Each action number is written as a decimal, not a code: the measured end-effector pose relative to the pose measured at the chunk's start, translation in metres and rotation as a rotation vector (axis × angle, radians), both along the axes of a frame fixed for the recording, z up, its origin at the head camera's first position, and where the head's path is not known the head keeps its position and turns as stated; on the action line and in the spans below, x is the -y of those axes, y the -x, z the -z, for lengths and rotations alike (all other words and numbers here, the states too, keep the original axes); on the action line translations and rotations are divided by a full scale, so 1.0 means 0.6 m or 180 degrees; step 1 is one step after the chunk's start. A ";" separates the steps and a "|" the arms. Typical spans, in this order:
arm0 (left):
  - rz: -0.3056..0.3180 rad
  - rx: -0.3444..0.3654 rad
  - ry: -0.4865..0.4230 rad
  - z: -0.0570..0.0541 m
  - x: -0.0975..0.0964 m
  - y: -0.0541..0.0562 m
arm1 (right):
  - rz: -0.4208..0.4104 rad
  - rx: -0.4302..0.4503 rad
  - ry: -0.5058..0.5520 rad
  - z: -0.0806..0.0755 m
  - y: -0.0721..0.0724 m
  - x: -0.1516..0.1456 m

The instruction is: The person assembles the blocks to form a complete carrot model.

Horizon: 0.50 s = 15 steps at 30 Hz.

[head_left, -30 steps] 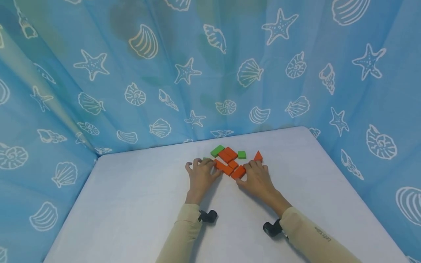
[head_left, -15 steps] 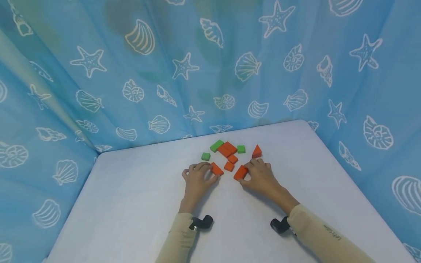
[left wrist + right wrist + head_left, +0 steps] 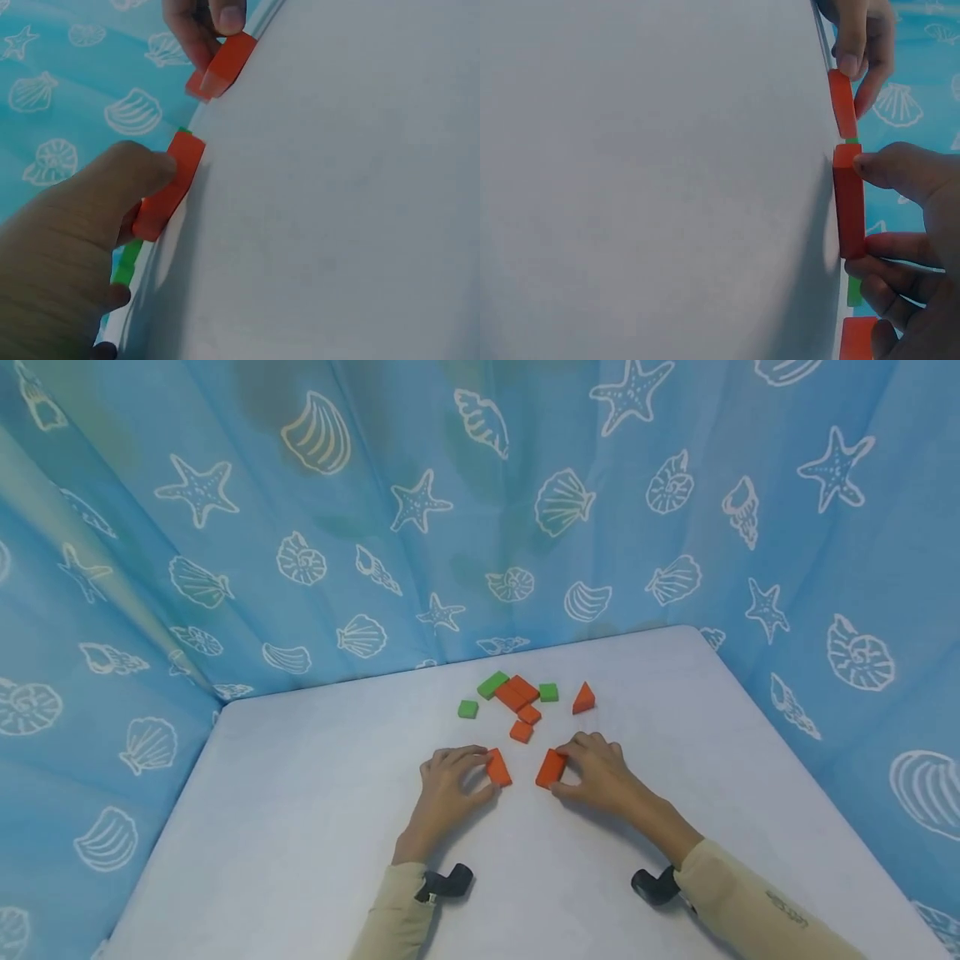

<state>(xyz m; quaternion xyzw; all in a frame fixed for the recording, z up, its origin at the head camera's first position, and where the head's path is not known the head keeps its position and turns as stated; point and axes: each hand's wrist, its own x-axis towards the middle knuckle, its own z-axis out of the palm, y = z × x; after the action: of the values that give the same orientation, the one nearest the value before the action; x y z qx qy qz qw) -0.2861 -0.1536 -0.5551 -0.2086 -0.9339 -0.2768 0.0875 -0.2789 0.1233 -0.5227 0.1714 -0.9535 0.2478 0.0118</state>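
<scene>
My left hand (image 3: 448,785) pinches a red rectangular block (image 3: 498,768) between thumb and fingers, over the middle of the white table. Facing it across a narrow gap, my right hand (image 3: 600,777) grips a second red rectangular block (image 3: 551,768) by its ends. The left wrist view shows my left thumb lying on the face of its red block (image 3: 174,187). In the right wrist view, thumb and fingertips hold the two ends of the other block (image 3: 848,202). Just beyond the hands lie two small red blocks, one (image 3: 521,731) nearer and one (image 3: 529,714) behind it.
Farther back, two red rectangular blocks (image 3: 517,692) lie side by side against a green rectangular block (image 3: 492,684). Small green blocks sit left (image 3: 468,709) and right (image 3: 549,692) of them. A red triangular block (image 3: 583,698) stands at the right. A blue shell-patterned curtain (image 3: 465,527) hangs behind the table.
Both hands have drawn their red rectangular blocks out of the cluster toward the person. The left block has turned to stand more lengthwise, and a gap has opened to the small red blocks.
</scene>
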 end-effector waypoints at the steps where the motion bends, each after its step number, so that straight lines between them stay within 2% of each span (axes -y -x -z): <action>1: 0.0046 0.0013 -0.0006 -0.002 0.004 -0.005 | -0.0022 0.0019 0.0016 0.000 -0.004 0.001; 8: 0.0275 0.0044 -0.0104 0.000 0.024 -0.045 | -0.0200 0.0017 0.0113 0.000 -0.034 0.000; 12: 0.0374 0.0142 -0.0233 -0.003 0.029 -0.068 | -0.0285 0.0008 0.0104 -0.001 -0.048 -0.003; 15: 0.0426 0.0235 -0.0226 -0.007 0.031 -0.078 | -0.0340 0.0037 0.0132 -0.002 -0.059 -0.003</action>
<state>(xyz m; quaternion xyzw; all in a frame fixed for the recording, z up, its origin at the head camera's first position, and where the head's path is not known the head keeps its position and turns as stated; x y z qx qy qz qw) -0.2393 -0.1723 -0.5508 -0.2569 -0.9101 -0.3225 0.0417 -0.2435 0.1253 -0.5215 0.2204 -0.9376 0.2688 -0.0034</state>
